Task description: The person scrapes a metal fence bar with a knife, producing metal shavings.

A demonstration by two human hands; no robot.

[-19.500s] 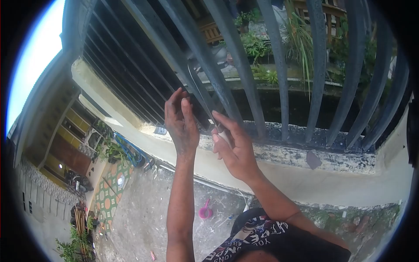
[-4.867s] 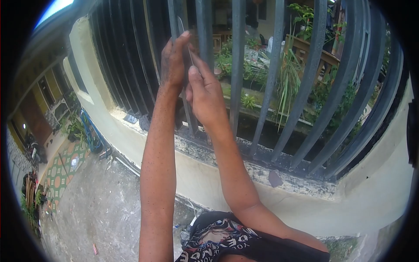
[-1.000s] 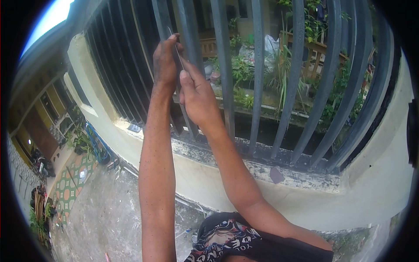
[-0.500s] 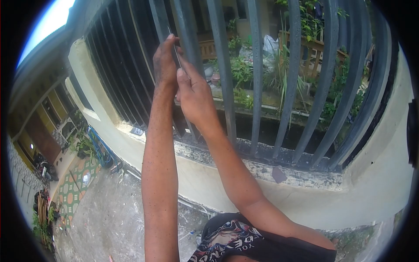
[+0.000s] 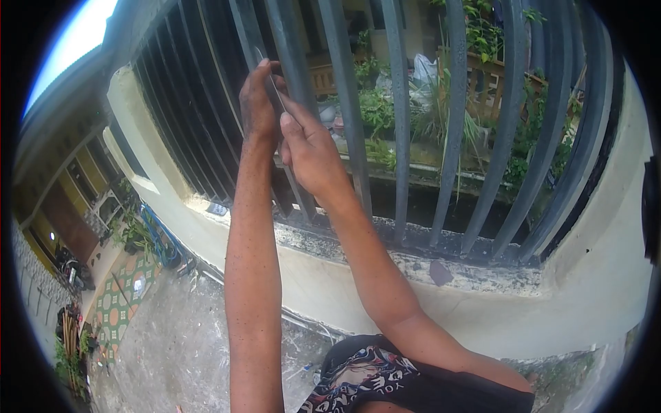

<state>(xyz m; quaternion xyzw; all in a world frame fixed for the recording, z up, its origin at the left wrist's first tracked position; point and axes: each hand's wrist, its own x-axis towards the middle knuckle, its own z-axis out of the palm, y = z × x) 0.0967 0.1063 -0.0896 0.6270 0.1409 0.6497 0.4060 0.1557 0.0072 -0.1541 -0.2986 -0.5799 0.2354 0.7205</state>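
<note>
Both arms reach up to the dark grey metal bars (image 5: pixel 351 103) of a fence. A thin, light strip (image 5: pixel 277 93), like a narrow sheet or blade, runs between my hands, its tip showing above my left thumb. My left hand (image 5: pixel 257 103) is closed on the strip's upper part, beside a bar. Lower and to the right, my right hand (image 5: pixel 307 148) pinches the strip's lower end between thumb and fingers, in front of the bars. What the strip is made of cannot be made out.
Below the bars runs a worn ledge (image 5: pixel 482 277) with a dark flat fragment (image 5: pixel 440 273) on it, on top of a cream wall (image 5: pixel 323 296). Potted plants (image 5: pixel 377 113) stand behind the bars. At left are a blue hose (image 5: pixel 160 237) and patterned tiles (image 5: pixel 113 306).
Both hands stay on the strip and have shifted slightly down in view. The bars and background have moved a little to the left with the camera.
</note>
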